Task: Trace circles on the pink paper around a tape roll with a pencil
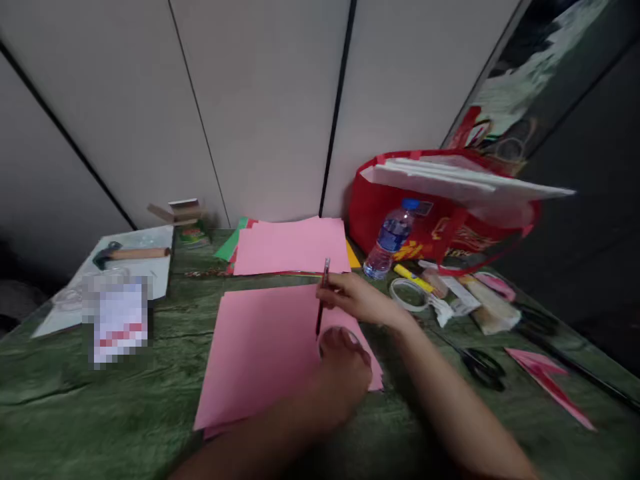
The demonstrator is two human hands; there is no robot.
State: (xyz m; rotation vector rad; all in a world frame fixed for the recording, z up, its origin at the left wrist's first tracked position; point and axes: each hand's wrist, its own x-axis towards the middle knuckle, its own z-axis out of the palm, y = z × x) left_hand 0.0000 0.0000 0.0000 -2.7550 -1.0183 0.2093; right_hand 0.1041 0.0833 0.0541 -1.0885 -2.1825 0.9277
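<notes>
I am gripping a pencil [323, 297] in my right hand [363, 301], fingers closed around its upper part, its tip touching the pink paper sheet [260, 350] lying on the green-covered bench [100, 407] in front of me. My left hand [345, 373] is pressing down on the right part of that sheet, just below the pencil tip, curled over something round that I cannot make out; whether it is closed on it I cannot tell. A stack of pink sheets [290, 245] is lying just beyond. To my right, a roll of tape [407, 293] and a water bottle [390, 240] are sitting near a red bag [380, 207], and black scissors [483, 367] are lying beside my right forearm.
</notes>
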